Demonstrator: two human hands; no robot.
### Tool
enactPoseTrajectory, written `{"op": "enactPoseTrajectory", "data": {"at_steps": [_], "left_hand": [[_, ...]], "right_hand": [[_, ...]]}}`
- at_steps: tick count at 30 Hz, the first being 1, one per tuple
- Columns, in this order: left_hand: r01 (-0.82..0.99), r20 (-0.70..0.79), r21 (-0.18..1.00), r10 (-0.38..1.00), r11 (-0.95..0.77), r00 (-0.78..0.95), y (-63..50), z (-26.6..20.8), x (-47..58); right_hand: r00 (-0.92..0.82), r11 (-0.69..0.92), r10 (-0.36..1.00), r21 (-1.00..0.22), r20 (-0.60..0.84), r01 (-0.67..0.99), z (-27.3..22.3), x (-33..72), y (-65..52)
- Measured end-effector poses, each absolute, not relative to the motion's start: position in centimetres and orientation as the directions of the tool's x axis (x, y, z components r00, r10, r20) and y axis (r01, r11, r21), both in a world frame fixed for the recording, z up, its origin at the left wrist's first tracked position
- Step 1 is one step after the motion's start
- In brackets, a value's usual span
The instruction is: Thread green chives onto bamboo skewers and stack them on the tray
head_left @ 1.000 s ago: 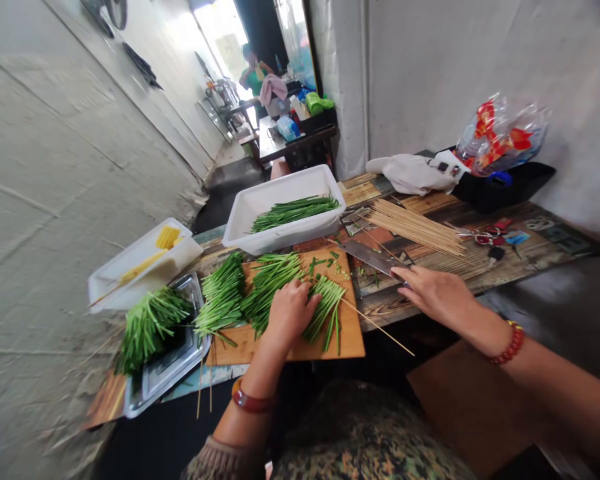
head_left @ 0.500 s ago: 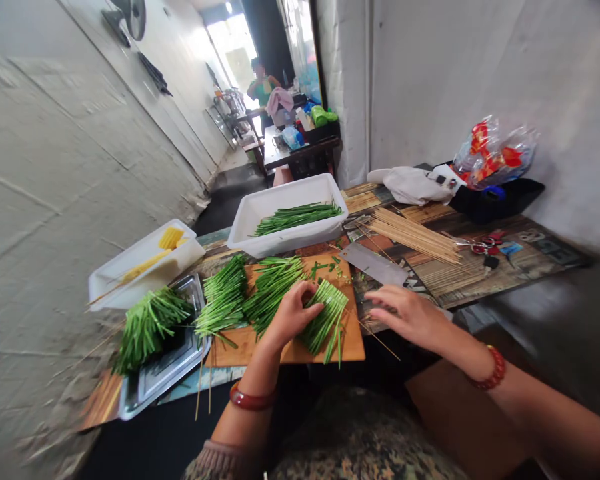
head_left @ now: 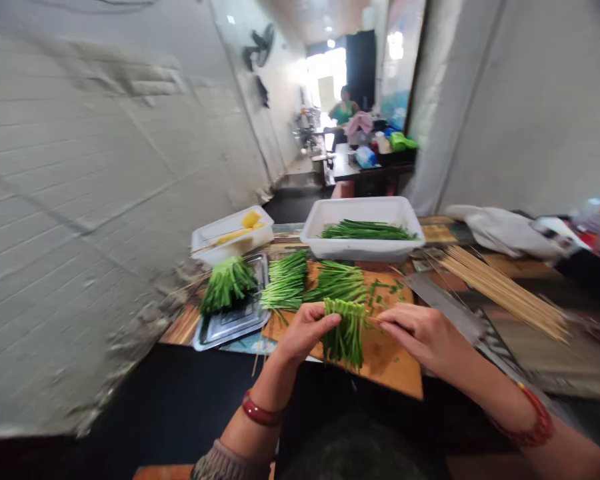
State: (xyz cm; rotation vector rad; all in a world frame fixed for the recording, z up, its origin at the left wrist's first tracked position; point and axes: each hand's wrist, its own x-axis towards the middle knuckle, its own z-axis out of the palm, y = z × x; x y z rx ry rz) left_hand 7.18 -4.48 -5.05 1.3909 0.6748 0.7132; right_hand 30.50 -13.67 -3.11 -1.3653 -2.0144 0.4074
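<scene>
My left hand (head_left: 305,330) is closed on a bunch of green chives (head_left: 344,340), whose stalks hang down in front of the board. At the bunch's right end, my right hand (head_left: 427,333) pinches a thin bamboo skewer (head_left: 373,320) that runs into the upper part of the stalks. Below lies a wooden cutting board (head_left: 393,367) with green scraps on it. A second chive bunch (head_left: 341,281) rests on the board behind my left hand, and a third bunch (head_left: 285,280) lies at the board's left edge.
A metal tray (head_left: 250,319) at left bears more chives (head_left: 227,287). Behind stand a white tub (head_left: 363,251) of long chives and a white container (head_left: 220,253) with yellow food. A cleaver (head_left: 447,308) and a pile of skewers (head_left: 505,290) lie right. A person (head_left: 344,110) is far back.
The chive bunch has been lifted off the board in my left hand. My right hand, empty before, now grips a skewer at the bunch. The view has swung left.
</scene>
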Motion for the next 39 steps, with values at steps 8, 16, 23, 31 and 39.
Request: {"op": "enactPoseTrajectory", "data": {"at_steps": [8,16,23,31,39], "left_hand": [[-0.209,0.057,0.977,0.881,0.048,0.469,-5.7,-4.3,1.4],[-0.383,0.044,0.922,0.969,0.054,0.243,-4.4,-5.9,-6.8],[-0.373,-0.047,0.926,0.998,0.060,0.046,-2.1,-5.3,-13.8],[0.212,0.318,0.942,0.893,-0.259,-0.319,-1.5,-4.7,-17.7],[0.466,0.576,0.781,0.768,-0.416,-0.279,-0.8,-2.7,-15.1]], "right_hand": [[-0.455,0.586,0.810,-0.469,0.370,0.661,-1.2,25.7,-9.5],[-0.583,0.703,0.699,-0.246,0.414,0.667,-0.8,19.2,-4.6],[-0.622,0.738,0.675,-0.349,0.397,0.577,-1.1,10.9,1.3],[-0.525,0.388,0.836,-0.851,0.162,0.355,-0.8,6.4,3.5],[-0.463,-0.062,0.886,-0.997,-0.031,-0.051,-1.3,2.0,-0.1]]}}
